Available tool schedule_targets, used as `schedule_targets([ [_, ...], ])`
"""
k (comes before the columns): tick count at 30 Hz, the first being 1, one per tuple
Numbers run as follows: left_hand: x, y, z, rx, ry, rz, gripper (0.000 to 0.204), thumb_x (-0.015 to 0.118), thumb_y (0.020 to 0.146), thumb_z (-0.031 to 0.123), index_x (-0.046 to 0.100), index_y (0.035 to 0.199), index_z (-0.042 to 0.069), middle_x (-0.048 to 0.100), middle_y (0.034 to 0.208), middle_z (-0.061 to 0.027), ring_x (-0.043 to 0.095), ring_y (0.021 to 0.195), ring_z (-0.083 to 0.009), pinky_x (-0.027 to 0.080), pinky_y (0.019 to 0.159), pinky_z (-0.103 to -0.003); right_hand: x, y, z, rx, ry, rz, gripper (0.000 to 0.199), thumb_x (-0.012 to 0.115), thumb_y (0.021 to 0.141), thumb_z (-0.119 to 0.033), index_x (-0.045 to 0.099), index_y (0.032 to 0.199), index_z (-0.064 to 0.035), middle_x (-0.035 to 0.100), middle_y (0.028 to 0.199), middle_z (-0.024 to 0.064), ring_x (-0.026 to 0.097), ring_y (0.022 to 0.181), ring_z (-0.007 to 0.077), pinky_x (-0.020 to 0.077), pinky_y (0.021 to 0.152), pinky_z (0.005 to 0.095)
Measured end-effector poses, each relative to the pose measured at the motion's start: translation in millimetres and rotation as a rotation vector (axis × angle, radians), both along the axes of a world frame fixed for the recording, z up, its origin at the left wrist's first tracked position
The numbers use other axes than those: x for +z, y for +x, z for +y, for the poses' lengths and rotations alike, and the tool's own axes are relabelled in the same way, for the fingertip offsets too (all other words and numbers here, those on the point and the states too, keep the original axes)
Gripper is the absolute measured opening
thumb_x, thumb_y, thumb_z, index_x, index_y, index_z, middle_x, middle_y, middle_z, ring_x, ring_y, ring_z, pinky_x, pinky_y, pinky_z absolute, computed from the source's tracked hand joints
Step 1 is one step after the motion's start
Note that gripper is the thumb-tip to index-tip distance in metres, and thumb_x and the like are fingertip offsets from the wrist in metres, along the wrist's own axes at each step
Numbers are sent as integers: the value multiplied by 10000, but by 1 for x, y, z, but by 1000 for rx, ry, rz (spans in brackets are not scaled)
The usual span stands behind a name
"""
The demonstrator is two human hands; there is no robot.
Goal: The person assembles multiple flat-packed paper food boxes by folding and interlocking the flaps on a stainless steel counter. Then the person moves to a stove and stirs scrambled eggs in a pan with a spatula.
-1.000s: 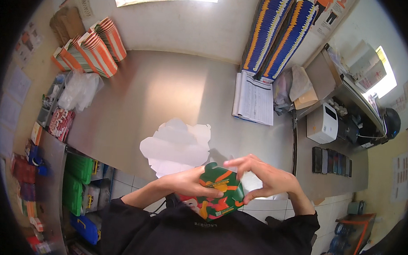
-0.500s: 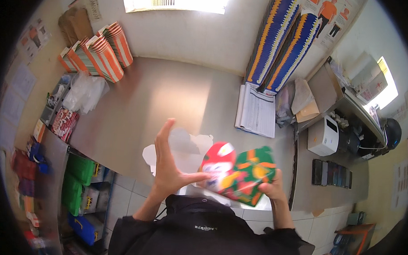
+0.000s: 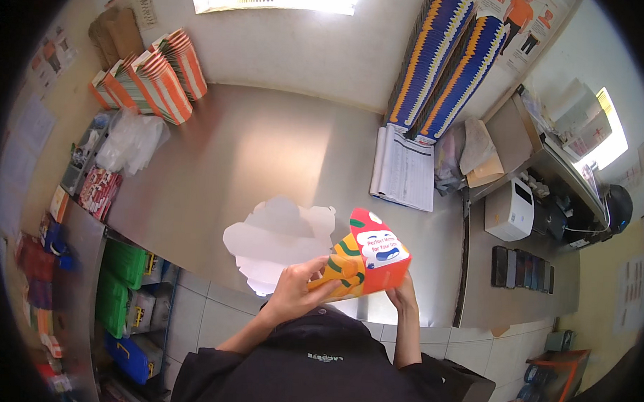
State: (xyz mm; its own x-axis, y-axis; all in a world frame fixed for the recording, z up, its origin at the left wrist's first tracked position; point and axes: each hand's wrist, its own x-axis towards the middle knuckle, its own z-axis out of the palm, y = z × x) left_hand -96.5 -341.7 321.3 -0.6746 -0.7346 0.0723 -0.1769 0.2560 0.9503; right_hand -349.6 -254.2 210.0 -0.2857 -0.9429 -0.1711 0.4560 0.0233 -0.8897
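Paperboard likely creases easily, so the left hand (image 3: pixel 297 289), pinching the yellow side of the printed carton (image 3: pixel 387 270) above the steel counter (image 3: pixel 210 162) beside white die-cut blanks (image 3: pixel 278 235), should press lightly; the right hand's (image 3: pixel 405 294) grip is hidden.

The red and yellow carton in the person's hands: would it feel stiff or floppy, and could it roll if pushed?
The carton probably feels fairly stiff, as its folds look crisp and it looks uncrumpled in the grip of the left hand. If pushed, it would likely slide rather than roll, given its flat faces and angular corners.
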Motion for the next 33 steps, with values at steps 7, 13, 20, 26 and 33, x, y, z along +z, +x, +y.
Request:
schedule_targets([
  [7,9,-22,17,174,-422,48,285,652,825,115,607,1086,10,659,891,-147,657,704,-301,516,597,-368,100,69,-6,-82,-262,1236,549,747,778,-159,559,1279,-39,561,1163,122,565,941,165,490,716,284],
  [13,-2,-22,7,78,-492,178,264,687,804,115,583,1024,12,664,802,-126,665,666,-273,515,559,-327,127,71,-15,30,-249,1067,321,721,752,-12,684,1068,-56,648,902,94,611,758,180,502,676,289],
  [20,10,-9,-1,345,-273,120,437,760,778,173,553,1144,54,658,732,-68,636,540,-135,469,472,-249,133,65,-15,-70,-188,1098,129,726,739,5,703,861,-31,626,727,71,570,648,169,429,573,279],
  [26,16,21,-8,-392,863,281,841,822,705,327,365,1349,37,530,1213,-116,495,1153,-184,468,907,-317,148,61,-7,-302,-315,1037,72,743,739,4,681,753,-28,576,595,37,534,534,116,399,503,250],
  [33,31,19,3,-249,807,217,504,705,848,194,469,1256,16,596,1123,-101,573,1033,-175,482,894,-310,156,51,-8,-63,-923,1476,253,756,688,-38,724,930,-105,519,632,-12,474,507,127,399,471,259],
])
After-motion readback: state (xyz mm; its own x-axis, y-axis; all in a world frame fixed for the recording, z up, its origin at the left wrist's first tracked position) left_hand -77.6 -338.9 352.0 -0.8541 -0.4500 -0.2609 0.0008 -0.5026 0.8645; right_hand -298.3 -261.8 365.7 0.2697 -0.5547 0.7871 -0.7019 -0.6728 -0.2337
